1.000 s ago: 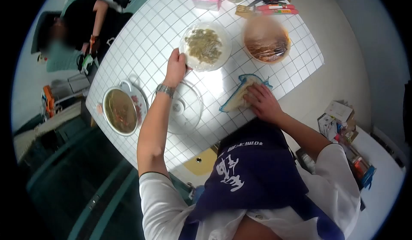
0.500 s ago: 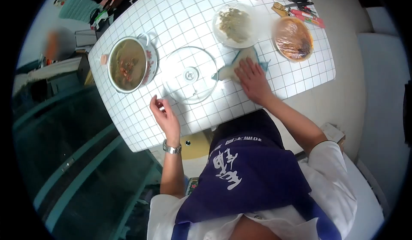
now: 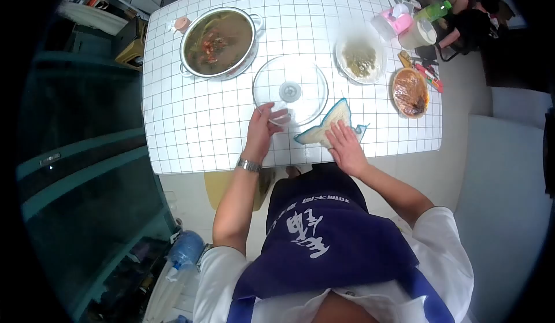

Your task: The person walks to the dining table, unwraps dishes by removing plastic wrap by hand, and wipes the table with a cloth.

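Note:
My left hand (image 3: 263, 129) is at the near-left rim of a round glass lid (image 3: 309, 74) lying on the tiled table. Its fingers are bent and apart, overlapping the lid's edge; a firm hold on the rim does not show. My right hand (image 3: 346, 145) lies flat on a cream cloth with blue edging (image 3: 324, 132), fingers stretched out. The cloth is just right of the lid, near the table's front edge. Behind the lid to the left stands an uncovered white pot (image 3: 219, 43) of brown broth with red bits.
A clear bowl of greenish food (image 3: 361, 60) and a plastic-wrapped bowl of reddish food (image 3: 409, 92) stand to the right. Beyond them are a pink-and-white packet (image 3: 393, 21), a whitish container (image 3: 419, 33) and scissors-like red tools (image 3: 430, 77). Another person (image 3: 465, 28) is at the far right.
My left hand has moved from beside the lid onto its near rim. My right hand has drawn the cloth back toward the table's front edge. The camera view has shifted.

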A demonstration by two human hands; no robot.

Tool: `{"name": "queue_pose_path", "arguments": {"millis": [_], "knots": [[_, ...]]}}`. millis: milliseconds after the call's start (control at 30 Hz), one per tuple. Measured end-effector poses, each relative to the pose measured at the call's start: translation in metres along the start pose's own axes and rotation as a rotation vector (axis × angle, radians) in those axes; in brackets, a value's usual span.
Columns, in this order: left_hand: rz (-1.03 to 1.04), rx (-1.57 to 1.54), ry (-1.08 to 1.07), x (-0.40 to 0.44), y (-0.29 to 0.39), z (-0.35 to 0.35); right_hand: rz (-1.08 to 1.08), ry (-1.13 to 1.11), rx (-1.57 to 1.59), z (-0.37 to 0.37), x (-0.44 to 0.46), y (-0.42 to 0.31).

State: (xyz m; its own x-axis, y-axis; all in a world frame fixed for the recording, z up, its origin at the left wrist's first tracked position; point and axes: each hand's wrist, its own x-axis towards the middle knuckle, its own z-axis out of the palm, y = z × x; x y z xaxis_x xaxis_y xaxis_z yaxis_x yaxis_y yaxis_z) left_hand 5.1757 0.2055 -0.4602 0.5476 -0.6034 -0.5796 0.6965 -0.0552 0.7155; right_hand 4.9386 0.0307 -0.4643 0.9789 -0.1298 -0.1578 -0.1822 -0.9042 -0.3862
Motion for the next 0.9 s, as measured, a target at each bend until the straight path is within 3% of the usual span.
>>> {"name": "queue_pose_path", "arguments": {"millis": [133,300,500,600,667,733,900], "knots": [[0.031,0.004,0.075,-0.055,0.0,-0.025,-0.037,0.116,0.014,0.01,0.033,-0.003],[0.048,-0.097,0.225,-0.148,-0.019,-0.083,-0.032,0.385,-0.061,0.019,0.178,0.013],[0.084,-0.114,0.499,-0.241,-0.036,-0.096,0.224,0.543,-0.118,0.012,0.342,0.049],[0.1,-0.181,0.568,-0.267,-0.055,-0.103,0.152,0.45,-0.302,0.009,0.351,0.025],[0.105,-0.243,0.61,-0.275,-0.065,-0.106,-0.021,0.386,-0.296,0.021,0.322,0.006],[0.109,-0.283,0.589,-0.275,-0.074,-0.113,-0.188,0.468,-0.149,0.036,0.265,-0.02],[0.142,-0.328,0.536,-0.265,-0.078,-0.121,-0.448,0.007,0.068,0.035,0.127,-0.073]]}}
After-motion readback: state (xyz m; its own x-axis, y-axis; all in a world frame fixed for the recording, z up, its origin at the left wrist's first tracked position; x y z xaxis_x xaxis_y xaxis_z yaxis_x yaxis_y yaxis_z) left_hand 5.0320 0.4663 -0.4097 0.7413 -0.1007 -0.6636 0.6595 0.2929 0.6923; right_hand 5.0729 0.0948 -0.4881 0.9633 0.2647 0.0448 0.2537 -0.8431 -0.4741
